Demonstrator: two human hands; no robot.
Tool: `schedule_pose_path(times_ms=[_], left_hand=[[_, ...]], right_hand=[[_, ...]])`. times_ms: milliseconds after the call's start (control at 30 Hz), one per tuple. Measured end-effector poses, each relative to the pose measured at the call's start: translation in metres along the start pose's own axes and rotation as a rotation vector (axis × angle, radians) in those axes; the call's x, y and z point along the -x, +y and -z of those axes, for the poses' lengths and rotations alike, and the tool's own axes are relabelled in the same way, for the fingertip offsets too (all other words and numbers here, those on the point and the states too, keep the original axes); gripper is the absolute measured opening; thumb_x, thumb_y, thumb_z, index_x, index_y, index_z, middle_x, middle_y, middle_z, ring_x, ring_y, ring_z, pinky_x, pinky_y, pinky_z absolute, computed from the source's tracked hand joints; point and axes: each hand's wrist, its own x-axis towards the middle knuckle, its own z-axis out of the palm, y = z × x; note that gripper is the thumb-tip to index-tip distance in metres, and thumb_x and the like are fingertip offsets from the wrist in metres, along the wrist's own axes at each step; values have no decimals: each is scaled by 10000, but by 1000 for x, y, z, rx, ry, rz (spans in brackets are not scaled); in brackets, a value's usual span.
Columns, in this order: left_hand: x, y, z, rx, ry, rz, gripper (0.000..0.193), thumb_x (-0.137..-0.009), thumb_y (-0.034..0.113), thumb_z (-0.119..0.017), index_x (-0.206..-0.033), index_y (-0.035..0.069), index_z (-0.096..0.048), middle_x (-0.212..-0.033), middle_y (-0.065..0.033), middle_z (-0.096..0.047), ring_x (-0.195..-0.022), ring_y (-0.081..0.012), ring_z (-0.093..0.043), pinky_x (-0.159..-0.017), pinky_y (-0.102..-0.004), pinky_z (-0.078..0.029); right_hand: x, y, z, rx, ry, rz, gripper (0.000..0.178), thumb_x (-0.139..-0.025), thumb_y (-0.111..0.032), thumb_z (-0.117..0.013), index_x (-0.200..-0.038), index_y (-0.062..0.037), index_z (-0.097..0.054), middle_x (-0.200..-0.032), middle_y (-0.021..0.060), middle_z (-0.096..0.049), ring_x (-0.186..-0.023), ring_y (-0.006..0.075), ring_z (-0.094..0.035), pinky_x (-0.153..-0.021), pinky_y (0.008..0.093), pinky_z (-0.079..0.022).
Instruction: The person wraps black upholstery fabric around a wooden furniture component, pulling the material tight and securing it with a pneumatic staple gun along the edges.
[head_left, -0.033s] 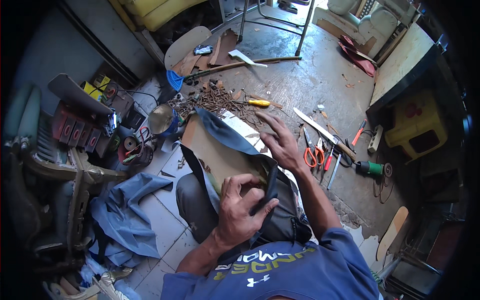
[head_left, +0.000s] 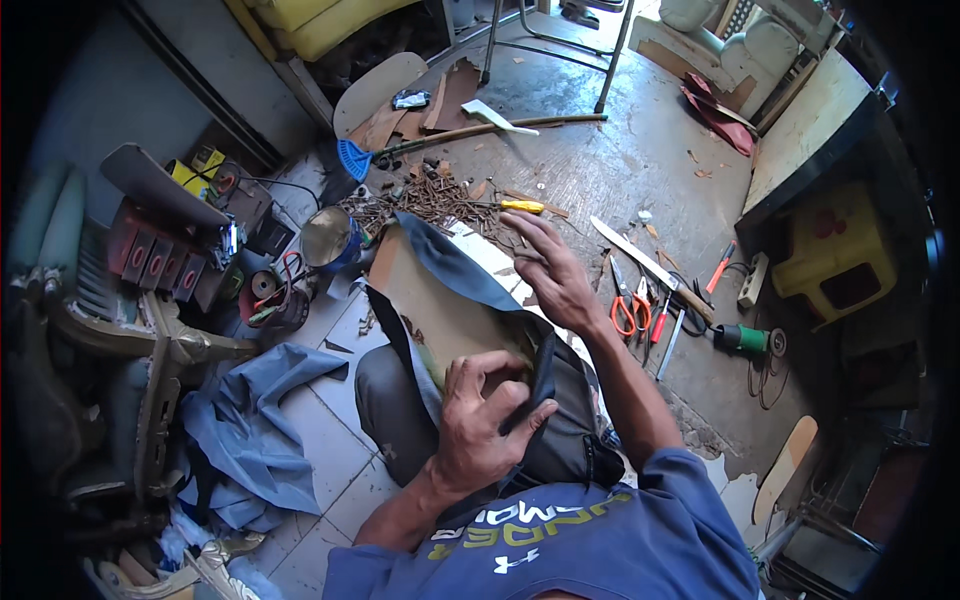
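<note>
Your right hand point(head_left: 553, 277) now sits slightly farther forward, open and empty, leaving your left hand point(head_left: 485, 410) alone gripping the dark cloth point(head_left: 450, 264) around the tan panel point(head_left: 455, 315).

The person's left hand point(head_left: 482, 422) pinches dark cloth point(head_left: 456, 268) around a tan board point(head_left: 455, 310), the right hand point(head_left: 556, 284) just beside it with fingers extended.

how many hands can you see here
2: the left hand at the near end of the fabric-edged board, the right hand open just right of the board; no others show.
</note>
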Motion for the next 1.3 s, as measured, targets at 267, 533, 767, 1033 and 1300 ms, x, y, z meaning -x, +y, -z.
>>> schedule_pose_path(times_ms=[267, 533, 767, 1033, 1300], left_hand=[[69, -14, 88, 405, 552, 138, 319, -836, 178, -843, -904, 86, -546, -1153, -202, -625, -1076, -313, -638, -911, -443, -530], [57, -25, 236, 426, 613, 423, 279, -969, 169, -755, -1089, 45, -536, -1012, -63, -678, -928, -106, -616, -864, -259, -482], [34, -105, 214, 180, 127, 442, 207, -901, 9, -742, -1021, 32, -576, -918, -20, -629, -913, -100, -602, -861, -297, -497], [-86, -117, 167, 244, 20, 204, 204, -945, 83, -743, -1078, 15, -604, -1003, -78, -709, -999, -167, -658, -925, -345, -509], [-103, -106, 171, 466, -864, 464, 822, -782, 281, -953, -1438, -16, -555, -1252, -78, -700, -1155, -145, -630, -1025, -313, -508]], right_hand=[[-65, -39, -24, 223, -490, 374, 380, -761, -138, -682, -1136, -79, -709, -1117, 121, -701, -1166, 320, -652, -1193, 495, -383], [-64, -217, -14, 483, -563, 298, 332, -798, -198, -653, -1080, -23, -639, -911, 227, -678, -869, 423, -694, -788, 505, -554], [12, -137, -27, 180, -1158, -280, 430, -940, -347, -690, -1196, -4, -659, -996, 252, -721, -963, 388, -725, -866, 484, -557], [-3, -105, -56, -512, -373, -576, 610, -919, -425, -811, -1321, 4, -651, -1200, 73, -690, -1137, 160, -627, -1014, 329, -482], [-20, -102, -44, -702, -453, -477, 619, -835, -177, -891, -1344, 1, -587, -1201, 92, -693, -1124, 179, -654, -1025, 333, -487]])
